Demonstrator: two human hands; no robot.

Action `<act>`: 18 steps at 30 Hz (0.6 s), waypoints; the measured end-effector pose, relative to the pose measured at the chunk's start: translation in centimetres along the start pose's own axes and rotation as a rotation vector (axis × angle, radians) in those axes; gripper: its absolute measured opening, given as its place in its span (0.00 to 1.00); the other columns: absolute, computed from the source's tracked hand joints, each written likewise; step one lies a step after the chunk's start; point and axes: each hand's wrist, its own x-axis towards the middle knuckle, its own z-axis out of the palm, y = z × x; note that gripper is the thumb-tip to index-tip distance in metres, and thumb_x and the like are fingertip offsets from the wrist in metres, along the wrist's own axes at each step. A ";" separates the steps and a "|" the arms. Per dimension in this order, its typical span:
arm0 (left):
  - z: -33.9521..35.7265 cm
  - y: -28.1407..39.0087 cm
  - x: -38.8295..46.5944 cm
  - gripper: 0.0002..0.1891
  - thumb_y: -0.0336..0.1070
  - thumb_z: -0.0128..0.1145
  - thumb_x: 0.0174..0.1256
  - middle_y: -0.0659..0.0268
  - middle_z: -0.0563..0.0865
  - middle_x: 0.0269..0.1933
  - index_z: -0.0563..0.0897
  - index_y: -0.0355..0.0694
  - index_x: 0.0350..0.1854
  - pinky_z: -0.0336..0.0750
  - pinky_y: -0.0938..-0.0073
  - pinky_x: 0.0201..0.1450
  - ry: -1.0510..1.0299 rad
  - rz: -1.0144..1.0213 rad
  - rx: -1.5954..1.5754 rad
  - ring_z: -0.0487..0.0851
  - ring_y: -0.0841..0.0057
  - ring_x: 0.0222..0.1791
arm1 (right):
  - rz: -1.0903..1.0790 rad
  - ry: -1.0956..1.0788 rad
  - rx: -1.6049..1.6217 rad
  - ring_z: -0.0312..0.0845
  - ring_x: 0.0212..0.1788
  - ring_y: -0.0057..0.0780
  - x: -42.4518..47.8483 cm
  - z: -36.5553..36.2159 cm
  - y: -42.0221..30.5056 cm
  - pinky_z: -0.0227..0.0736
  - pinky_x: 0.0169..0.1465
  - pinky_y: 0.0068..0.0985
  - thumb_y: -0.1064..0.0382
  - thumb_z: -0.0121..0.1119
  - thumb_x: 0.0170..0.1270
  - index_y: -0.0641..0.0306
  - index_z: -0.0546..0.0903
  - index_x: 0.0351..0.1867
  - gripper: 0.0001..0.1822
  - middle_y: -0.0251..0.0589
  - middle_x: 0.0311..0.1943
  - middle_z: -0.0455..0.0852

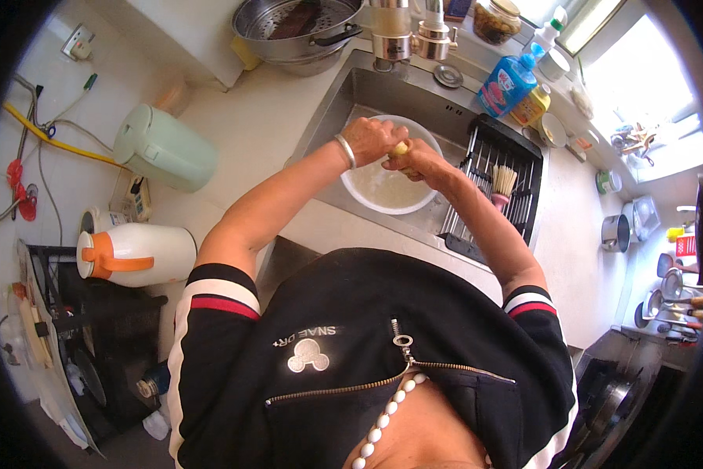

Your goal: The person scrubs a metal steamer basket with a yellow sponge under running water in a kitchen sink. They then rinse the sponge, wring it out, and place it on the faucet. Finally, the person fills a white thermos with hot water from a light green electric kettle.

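Observation:
Over a white basin [381, 202] of cloudy water, my right hand [425, 161] is closed around a small pale yellow lump [399, 149], which looks like a piece of food; its exact kind is not clear. My left hand [372, 140], with a silvery bangle at the wrist, has its fingers curled against the same lump from the other side. More yellowish material shows under my right fingers. The basin stands in a stainless steel sink [360, 88], and my hands hide part of its rim.
A black-framed drying rack [480, 135] with a bristle brush [504, 179] spans the sink's right side. Behind are a faucet [391, 35], a steamer pot [299, 35] and a blue detergent bottle [507, 85]. Left stand a green pitcher [164, 148] and a white-orange thermal jug [164, 255].

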 end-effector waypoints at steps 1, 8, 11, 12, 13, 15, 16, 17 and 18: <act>0.0 -0.2 0.0 0.08 0.37 0.50 0.54 0.64 0.77 0.22 0.72 0.48 0.37 0.74 0.72 0.18 0.057 0.047 0.027 0.80 0.71 0.21 | -0.010 -0.061 0.142 0.55 0.14 0.13 -0.1 -0.2 0.0 0.45 0.17 0.15 0.61 0.65 0.44 0.55 0.72 0.27 0.12 0.24 0.15 0.66; 0.3 0.1 0.3 0.24 0.39 0.57 0.53 0.61 0.81 0.32 0.70 0.51 0.55 0.75 0.66 0.31 0.000 -0.337 -0.621 0.81 0.64 0.30 | -0.196 -0.132 0.565 0.60 0.18 0.13 -0.7 -2.7 -0.5 0.54 0.19 0.12 0.65 0.63 0.48 0.59 0.69 0.46 0.22 0.27 0.23 0.70; 1.1 -0.5 -0.4 0.18 0.39 0.61 0.52 0.67 0.77 0.24 0.73 0.44 0.45 0.70 0.80 0.17 0.045 -0.697 -1.352 0.75 0.80 0.18 | -0.421 0.070 0.245 0.69 0.32 0.18 -3.6 -1.5 -2.1 0.67 0.31 0.15 0.69 0.63 0.48 0.62 0.63 0.56 0.32 0.35 0.38 0.74; -0.4 -0.6 -0.5 0.15 0.39 0.61 0.52 0.69 0.75 0.23 0.73 0.44 0.41 0.67 0.85 0.13 -0.127 -0.898 -1.756 0.71 0.84 0.15 | -0.563 0.195 -0.051 0.71 0.36 0.21 -4.9 -0.6 -2.7 0.69 0.35 0.19 0.69 0.63 0.47 0.61 0.63 0.57 0.33 0.36 0.41 0.74; -1.7 -0.5 -0.6 0.13 0.39 0.60 0.53 0.71 0.73 0.21 0.73 0.44 0.38 0.63 0.89 0.09 -0.324 -1.099 -2.153 0.68 0.88 0.12 | -0.694 0.318 -0.351 0.72 0.40 0.24 -5.4 -0.2 -2.9 0.70 0.40 0.22 0.69 0.64 0.46 0.60 0.63 0.58 0.35 0.37 0.44 0.75; -2.8 0.5 -0.6 0.10 0.41 0.57 0.57 0.72 0.69 0.19 0.70 0.48 0.36 0.50 0.97 0.05 -0.381 -1.142 -2.323 0.60 0.93 0.09 | -1.050 0.541 -1.147 0.63 0.56 0.35 -5.5 -0.5 -2.7 0.63 0.56 0.35 0.69 0.62 0.44 0.49 0.61 0.60 0.38 0.39 0.57 0.66; -3.1 0.7 -0.7 0.10 0.41 0.56 0.57 0.72 0.69 0.19 0.70 0.49 0.37 0.51 0.97 0.05 -0.443 -1.120 -2.368 0.60 0.93 0.10 | -1.087 0.563 -1.425 0.61 0.58 0.36 -5.7 -0.5 -2.7 0.61 0.58 0.37 0.68 0.63 0.43 0.46 0.61 0.60 0.39 0.39 0.59 0.63; -3.3 1.0 -0.8 0.09 0.42 0.55 0.58 0.72 0.69 0.19 0.70 0.49 0.38 0.51 0.97 0.05 -0.506 -1.096 -2.413 0.60 0.92 0.10 | -1.113 0.577 -1.705 0.59 0.60 0.36 -6.0 -0.5 -2.9 0.59 0.60 0.39 0.67 0.64 0.41 0.44 0.61 0.60 0.40 0.38 0.61 0.60; -3.6 1.5 -1.0 0.09 0.42 0.54 0.58 0.72 0.69 0.20 0.71 0.47 0.37 0.53 0.97 0.06 -0.575 -0.986 -2.439 0.61 0.93 0.10 | -1.177 0.571 -1.717 0.58 0.60 0.37 -6.2 -0.3 -3.5 0.60 0.60 0.38 0.64 0.62 0.43 0.41 0.64 0.57 0.35 0.36 0.60 0.60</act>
